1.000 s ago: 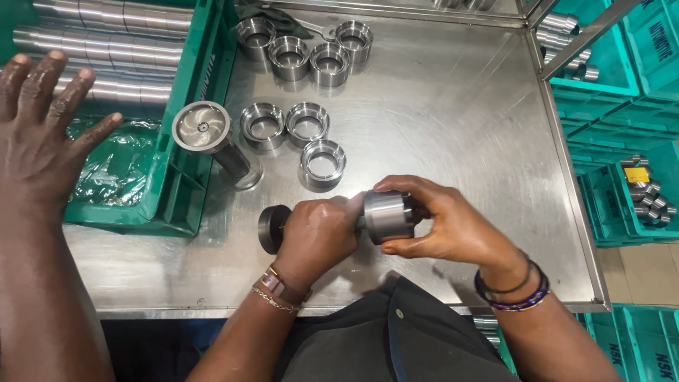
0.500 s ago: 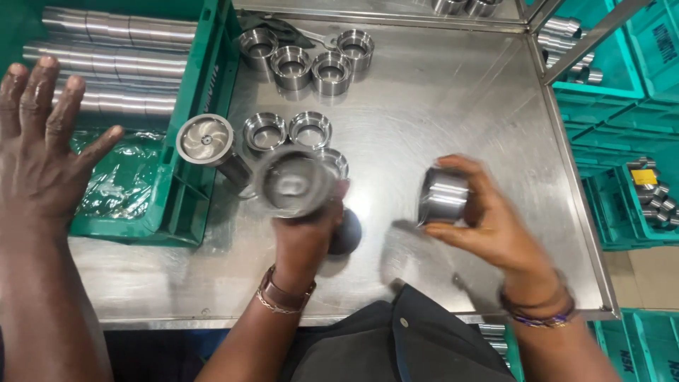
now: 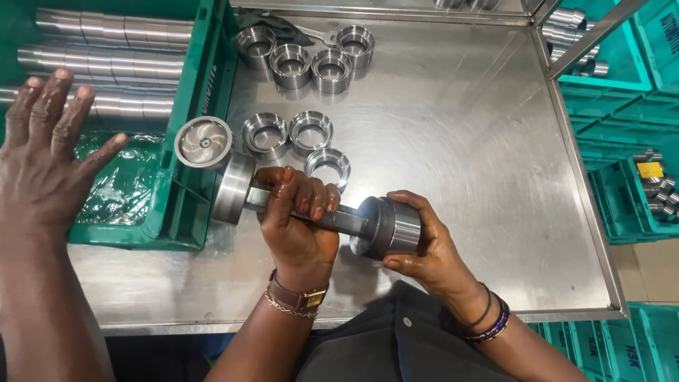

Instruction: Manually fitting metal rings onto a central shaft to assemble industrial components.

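Currently: left hand (image 3: 297,219) is wrapped tight around the middle of a steel shaft (image 3: 339,218), fingers curled over the top. The shaft lies roughly level above the surface (image 3: 460,141), with a flat disc flange (image 3: 233,188) on its left end. Right hand (image 3: 424,244) is closed around a cylindrical metal sleeve (image 3: 392,226) sitting on the shaft's right end, thumb underneath, fingers over the far side.

Just behind the left hand: three short steel rings (image 3: 300,138) resting on the surface, one nearly touching the knuckles. A finned impeller-like disc (image 3: 204,141) stands next to the flange, by the wall of a green crate (image 3: 205,85). Four more rings (image 3: 311,60) are grouped at the far edge, a spanner (image 3: 311,32) beside them.

Inside the green crate: long stepped steel bars (image 3: 106,49) and a crumpled clear plastic sheet (image 3: 134,184). Another person's hand (image 3: 46,166) is spread open, palm down, over that crate, well apart from the shaft. Teal bins (image 3: 622,64) with small metal parts sit to the right of the surface.
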